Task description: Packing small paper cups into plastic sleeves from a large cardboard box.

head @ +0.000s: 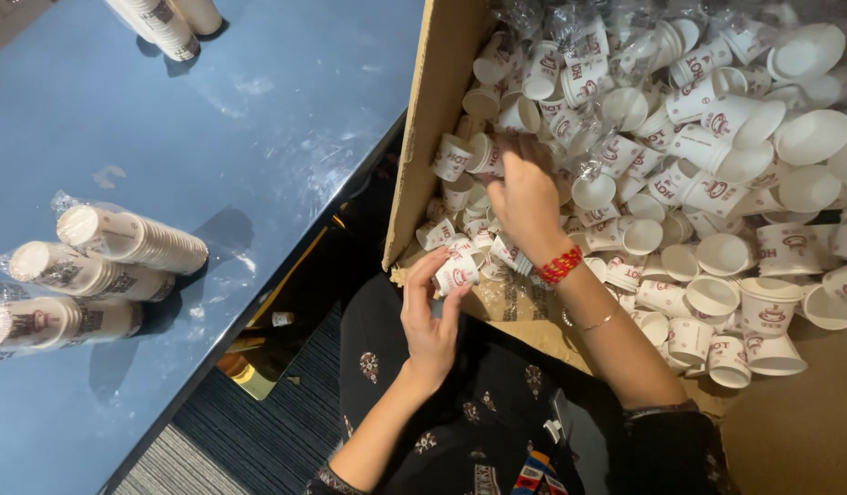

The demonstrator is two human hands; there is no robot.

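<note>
A big cardboard box (pixel 437 119) lies open in front of me, filled with several small white paper cups (pixel 717 192) with red print. My left hand (pixel 430 316) holds a small stack of these cups (pixel 456 272) just in front of the box's near edge. My right hand (pixel 524 197), with a red beaded bracelet on the wrist, reaches into the pile and its fingers close around a cup (pixel 486 156) near the box's left wall. Clear plastic wrap (pixel 584 151) lies crumpled among the cups.
A blue table (pixel 258 137) stands to the left. Three plastic-wrapped sleeves of stacked cups (pixel 121 240) lie on its left side, and two more cup stacks (pixel 171 23) lie at its far edge. Striped carpet (pixel 222 440) shows below, and my lap in dark patterned cloth.
</note>
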